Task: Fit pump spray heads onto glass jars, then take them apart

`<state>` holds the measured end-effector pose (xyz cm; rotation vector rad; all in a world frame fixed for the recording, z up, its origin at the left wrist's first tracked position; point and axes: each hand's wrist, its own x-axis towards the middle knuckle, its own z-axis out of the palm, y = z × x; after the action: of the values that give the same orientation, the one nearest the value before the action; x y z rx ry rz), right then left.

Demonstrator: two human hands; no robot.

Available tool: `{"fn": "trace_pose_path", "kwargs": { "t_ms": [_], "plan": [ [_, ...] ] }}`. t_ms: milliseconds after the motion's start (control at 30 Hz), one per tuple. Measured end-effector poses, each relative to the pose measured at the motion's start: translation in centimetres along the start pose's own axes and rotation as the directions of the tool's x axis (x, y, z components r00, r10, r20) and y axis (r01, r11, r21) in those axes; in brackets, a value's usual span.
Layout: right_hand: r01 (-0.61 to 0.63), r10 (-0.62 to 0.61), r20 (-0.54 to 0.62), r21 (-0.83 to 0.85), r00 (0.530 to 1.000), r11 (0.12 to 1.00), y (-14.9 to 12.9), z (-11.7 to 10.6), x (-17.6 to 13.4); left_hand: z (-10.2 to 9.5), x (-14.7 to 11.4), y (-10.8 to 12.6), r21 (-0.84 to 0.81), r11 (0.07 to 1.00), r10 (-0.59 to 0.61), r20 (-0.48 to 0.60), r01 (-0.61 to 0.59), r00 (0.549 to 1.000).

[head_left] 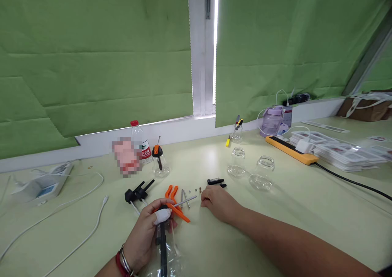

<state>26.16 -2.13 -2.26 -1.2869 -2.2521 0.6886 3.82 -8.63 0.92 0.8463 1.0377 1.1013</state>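
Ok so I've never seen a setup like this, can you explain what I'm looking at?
There's no machine, just a person's two bare hands. The single picture comes from a head-worn camera looking forward and down. The left hand holds a black-and-orange piece with a metal rod sticking out; a clear jar shows below. The right hand is curled beside black parts; I can't tell whether it holds anything. On the table lie orange pieces and loose rods, with two clear jars standing farther right.
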Motion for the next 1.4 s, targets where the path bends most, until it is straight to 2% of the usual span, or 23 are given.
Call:
{"fn": "trace_pose_path", "kwargs": {
  "t_ms": [167,367,700,833,900,967,1000,1067,1133,1200,1267,1333,1400],
  "plan": [
    [-0.032,0.028,-0.053,-0.059,0.998,0.998,0.0,0.5,0.4,-0.4,0.2,-0.5,0.000,1.000,-0.005,0.010,0.005,1.000],
    [-0.092,0.089,-0.122,-0.017,0.989,0.996,0.0,0.4,0.3,-0.2,0.1,-0.3,-0.018,1.000,-0.007,0.007,0.007,1.000],
    [-0.051,0.045,-0.182,-0.026,0.982,0.998,0.0,0.6,0.7,-0.1,0.0,-0.3,-0.067,0.998,-0.003,0.035,0.005,0.999],
    [-0.022,0.031,-0.205,0.049,0.978,0.999,-0.7,0.0,0.1,0.2,-0.2,0.1,-0.130,0.991,0.025,0.039,-0.020,0.999],
    [0.009,0.016,-0.138,0.176,0.990,0.984,-1.2,-0.3,-0.6,0.3,-0.4,0.3,-0.181,0.982,0.055,0.035,-0.047,0.998],
    [-0.009,-0.014,0.053,0.406,0.999,0.914,-1.8,-0.4,-1.3,0.4,-0.6,0.5,-0.231,0.970,0.089,0.030,-0.080,0.996],
    [-0.061,-0.047,0.185,0.540,0.982,0.840,-2.1,-0.3,-1.7,0.4,-0.7,0.5,-0.255,0.962,0.110,0.021,-0.101,0.994],
    [-0.226,-0.172,0.414,0.748,0.894,0.624,-2.8,0.1,-2.4,0.4,-0.8,0.5,-0.291,0.945,0.153,0.001,-0.146,0.988],
    [-0.374,-0.299,0.511,0.831,0.806,0.413,-3.4,0.5,-2.9,0.4,-1.0,0.6,-0.292,0.937,0.193,-0.025,-0.192,0.981],
    [-0.457,-0.356,0.530,0.847,0.770,0.272,-3.8,0.8,-3.1,0.5,-1.2,0.7,-0.255,0.939,0.225,-0.048,-0.230,0.973],
    [-0.470,-0.331,0.508,0.861,0.795,0.194,-3.9,0.8,-3.0,0.7,-1.4,0.9,-0.184,0.943,0.267,-0.083,-0.278,0.960],
    [-0.423,-0.254,0.448,0.894,0.857,0.150,-3.7,0.5,-2.7,0.6,-1.5,1.0,-0.079,0.941,0.320,-0.102,-0.328,0.942],
    [-0.377,-0.176,0.394,0.918,0.902,0.125,-3.6,0.1,-2.5,0.4,-1.5,1.1,0.069,0.933,0.359,-0.069,-0.354,0.931]
  ]
}}
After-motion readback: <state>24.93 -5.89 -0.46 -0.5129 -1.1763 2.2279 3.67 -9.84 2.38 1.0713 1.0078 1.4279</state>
